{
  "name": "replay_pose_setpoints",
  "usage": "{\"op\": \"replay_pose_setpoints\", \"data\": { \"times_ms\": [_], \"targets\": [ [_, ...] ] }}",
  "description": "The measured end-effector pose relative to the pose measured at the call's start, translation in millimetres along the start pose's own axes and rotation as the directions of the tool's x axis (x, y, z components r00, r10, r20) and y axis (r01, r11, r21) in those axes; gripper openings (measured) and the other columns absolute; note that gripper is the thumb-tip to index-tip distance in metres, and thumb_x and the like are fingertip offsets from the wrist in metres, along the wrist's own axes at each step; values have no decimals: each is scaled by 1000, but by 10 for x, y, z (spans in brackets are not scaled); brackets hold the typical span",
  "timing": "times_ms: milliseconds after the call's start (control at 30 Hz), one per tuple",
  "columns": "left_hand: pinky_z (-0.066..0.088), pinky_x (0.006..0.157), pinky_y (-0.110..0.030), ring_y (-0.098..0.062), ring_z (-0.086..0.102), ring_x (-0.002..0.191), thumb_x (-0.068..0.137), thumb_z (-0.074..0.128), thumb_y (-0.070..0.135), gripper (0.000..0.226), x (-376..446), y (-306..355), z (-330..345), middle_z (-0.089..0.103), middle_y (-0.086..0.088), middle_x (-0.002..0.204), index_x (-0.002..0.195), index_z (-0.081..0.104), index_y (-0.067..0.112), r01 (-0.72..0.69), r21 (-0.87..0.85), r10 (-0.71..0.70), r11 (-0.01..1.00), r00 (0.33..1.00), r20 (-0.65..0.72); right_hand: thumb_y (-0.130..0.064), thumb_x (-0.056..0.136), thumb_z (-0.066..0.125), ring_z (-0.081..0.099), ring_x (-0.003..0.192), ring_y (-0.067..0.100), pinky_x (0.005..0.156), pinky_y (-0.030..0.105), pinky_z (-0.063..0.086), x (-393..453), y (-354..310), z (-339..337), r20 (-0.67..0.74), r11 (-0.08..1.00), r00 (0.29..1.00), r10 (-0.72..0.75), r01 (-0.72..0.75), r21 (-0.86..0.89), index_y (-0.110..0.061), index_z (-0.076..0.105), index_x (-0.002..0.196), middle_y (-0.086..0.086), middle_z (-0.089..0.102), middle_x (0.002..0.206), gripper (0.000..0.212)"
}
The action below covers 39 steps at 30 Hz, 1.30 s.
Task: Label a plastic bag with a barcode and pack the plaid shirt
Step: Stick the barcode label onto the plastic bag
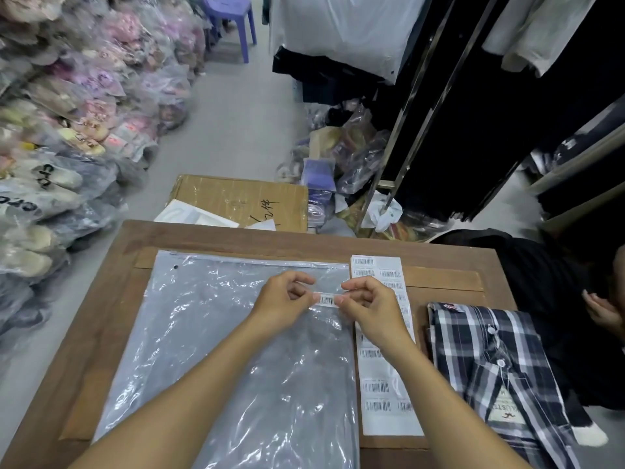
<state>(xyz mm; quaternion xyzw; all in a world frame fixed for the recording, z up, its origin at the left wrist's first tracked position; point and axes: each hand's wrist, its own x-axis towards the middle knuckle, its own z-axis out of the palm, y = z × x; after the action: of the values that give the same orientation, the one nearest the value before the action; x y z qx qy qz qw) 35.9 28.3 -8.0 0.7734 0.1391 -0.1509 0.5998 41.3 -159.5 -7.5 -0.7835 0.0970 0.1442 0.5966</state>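
A clear plastic bag (209, 333) lies flat on the wooden table (111, 299), its zip edge at the far side. My left hand (284, 299) and my right hand (368, 304) each pinch one end of a small white barcode label (327, 299), held just above the bag's upper right part. A long sheet of barcode stickers (382, 394) lies right of the bag, partly under my right forearm. The folded dark plaid shirt (490, 363) with a paper hang tag rests at the table's right edge.
Piles of bagged goods (67, 130) line the floor at left. A cardboard box (243, 201) sits beyond the table. Loose bags (345, 154) and a dark clothes rack (473, 113) stand at right. Another person's hand (602, 309) shows at the far right.
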Motion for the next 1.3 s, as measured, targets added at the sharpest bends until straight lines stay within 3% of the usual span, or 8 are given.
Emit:
{"op": "replay_pose_setpoints", "data": {
  "times_ms": [167, 333, 567, 933, 1133, 1300],
  "targets": [
    [55, 78, -35, -13, 62, 67, 78, 80, 12, 34, 89, 25, 92, 70, -1, 72, 107, 66, 17, -20, 32, 22, 999, 999, -43, -12, 79, 83, 65, 73, 22, 72, 40, 57, 92, 31, -20, -33, 999, 999, 7, -8, -41, -23, 67, 87, 14, 72, 84, 21],
    [44, 62, -10, -5, 59, 65, 83, 74, 12, 33, 199, 41, 173, 68, 6, 72, 110, 61, 24, -92, 171, 114, 981, 985, -127, -12, 82, 80, 68, 75, 17, 63, 16, 51, 238, 22, 42, -67, 989, 997, -30, 20, -148, -28, 62, 85, 12, 74, 86, 24],
    [53, 73, -29, -11, 64, 76, 85, 72, 15, 37, 358, -8, 235, 70, 5, 77, 118, 59, 26, -85, 252, 131, 964, 976, -171, -14, 83, 79, 70, 78, 21, 76, 39, 58, 391, 77, 107, -107, 977, 994, -23, -1, -215, -28, 63, 87, 4, 72, 81, 21],
    [55, 77, -38, -12, 64, 77, 84, 73, 16, 39, 403, -79, 260, 67, 10, 75, 119, 57, 26, -105, 316, 168, 943, 969, -182, -19, 83, 78, 69, 76, 15, 78, 45, 58, 419, 135, 136, -121, 967, 992, -22, -10, -255, -21, 65, 94, -7, 68, 74, 17],
    [55, 73, -37, -11, 63, 77, 84, 69, 17, 33, 374, -152, 310, 66, 12, 73, 113, 59, 28, -143, 405, 239, 903, 951, -197, -25, 87, 73, 67, 78, 11, 75, 40, 56, 375, 157, 171, -121, 908, 986, -115, 55, -415, -26, 60, 95, -14, 67, 78, 15],
    [54, 74, -39, -13, 61, 79, 83, 70, 16, 30, 365, -163, 331, 63, 13, 77, 110, 60, 26, -193, 427, 307, 884, 926, -218, -23, 90, 69, 66, 85, 21, 72, 40, 53, 349, 152, 222, -116, 831, 963, -244, 146, -537, -19, 62, 100, -4, 71, 94, 13]
  ]
}}
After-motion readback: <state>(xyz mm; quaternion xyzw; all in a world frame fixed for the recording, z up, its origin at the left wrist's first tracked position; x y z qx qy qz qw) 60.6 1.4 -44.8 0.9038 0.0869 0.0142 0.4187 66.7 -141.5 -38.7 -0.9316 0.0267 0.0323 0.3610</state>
